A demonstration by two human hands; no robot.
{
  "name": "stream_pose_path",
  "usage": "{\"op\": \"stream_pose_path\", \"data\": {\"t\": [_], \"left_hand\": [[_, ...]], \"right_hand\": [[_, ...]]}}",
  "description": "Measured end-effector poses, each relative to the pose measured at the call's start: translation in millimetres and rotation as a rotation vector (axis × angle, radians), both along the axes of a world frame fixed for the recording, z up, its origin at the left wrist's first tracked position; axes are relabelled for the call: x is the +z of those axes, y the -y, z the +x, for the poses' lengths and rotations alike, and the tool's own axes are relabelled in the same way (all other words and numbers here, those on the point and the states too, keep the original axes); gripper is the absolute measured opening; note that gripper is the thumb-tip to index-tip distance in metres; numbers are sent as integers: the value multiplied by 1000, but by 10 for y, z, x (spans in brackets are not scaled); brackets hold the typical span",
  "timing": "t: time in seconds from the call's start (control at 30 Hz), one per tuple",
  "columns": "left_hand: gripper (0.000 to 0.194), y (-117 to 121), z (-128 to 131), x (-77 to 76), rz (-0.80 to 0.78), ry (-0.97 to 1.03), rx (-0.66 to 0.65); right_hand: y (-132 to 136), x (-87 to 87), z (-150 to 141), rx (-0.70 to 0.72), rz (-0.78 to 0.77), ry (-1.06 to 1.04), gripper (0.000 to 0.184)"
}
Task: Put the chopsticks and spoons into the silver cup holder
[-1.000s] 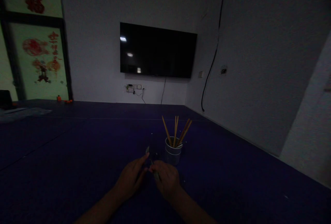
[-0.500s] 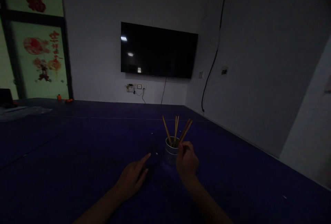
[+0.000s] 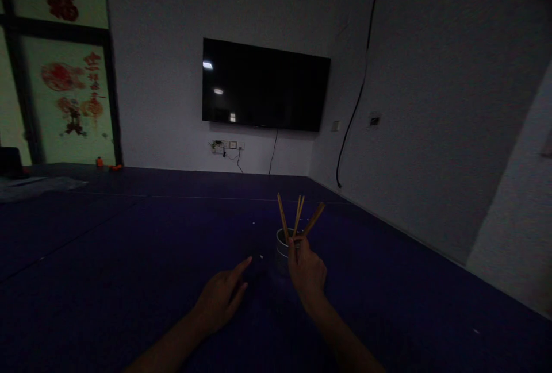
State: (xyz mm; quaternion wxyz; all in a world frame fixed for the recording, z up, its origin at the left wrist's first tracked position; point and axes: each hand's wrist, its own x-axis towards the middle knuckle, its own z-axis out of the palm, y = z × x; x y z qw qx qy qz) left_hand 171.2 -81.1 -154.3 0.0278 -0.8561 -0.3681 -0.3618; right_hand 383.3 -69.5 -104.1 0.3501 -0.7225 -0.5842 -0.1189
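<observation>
My right hand (image 3: pixel 307 266) is closed round several thin wooden chopsticks (image 3: pixel 298 218) at the rim of a grey cup (image 3: pixel 282 249). Their upper ends fan out above my fingers, while their lower ends are hidden by the hand and the cup. The cup stands upright, its right side covered by my hand. To the left of it, my left hand (image 3: pixel 219 298) rests low over the dark blue surface. Its index finger and thumb are apart, with nothing between them. A tiny white scrap (image 3: pixel 261 257) lies just beyond that fingertip.
A wide blue surface (image 3: pixel 142 258) stretches to the walls. A clear plastic sheet (image 3: pixel 43 189) and small orange items (image 3: pixel 115 168) lie far left. Ahead hangs a television (image 3: pixel 265 85); a black cable (image 3: pixel 353 114) runs down the right wall.
My right hand has left the small object it held beside my left hand and moved right to the cup. The chopsticks have shifted slightly right in its grasp. My left hand has stayed put.
</observation>
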Motion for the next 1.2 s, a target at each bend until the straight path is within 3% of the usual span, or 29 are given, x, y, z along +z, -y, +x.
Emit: {"op": "stream_pose_path", "data": {"t": [0.13, 0.3, 0.5, 0.6, 0.67, 0.8, 0.9, 1.07, 1.2], "left_hand": [[38, -6, -2, 12, 47, -9, -31], [29, -15, 26, 12, 81, -53, -57], [25, -22, 37, -4, 82, -67, -29], [24, -19, 41, -1, 75, -98, -3], [24, -18, 45, -3, 80, -121, 25], [24, -38, 40, -23, 50, -214, 119], [21, -63, 31, -32, -35, -305, 215], [19, -67, 47, -6, -178, -405, 270], [19, -41, 85, 20, -216, -428, 301]], "right_hand": [[-5, 6, -18, -1, -102, 17, 34], [4, -26, -25, 56, -20, -65, 36], [-13, -122, -43, 68, 454, -133, 50], [21, -155, -60, 206, 697, -54, 43], [82, -166, -102, 375, 755, 55, 33], [225, -229, -279, 747, 596, 237, 32], [239, -358, -409, 897, 489, 248, 31], [105, -615, -438, 919, 262, 340, 23], [57, -681, -403, 867, 137, 399, 19]]}}
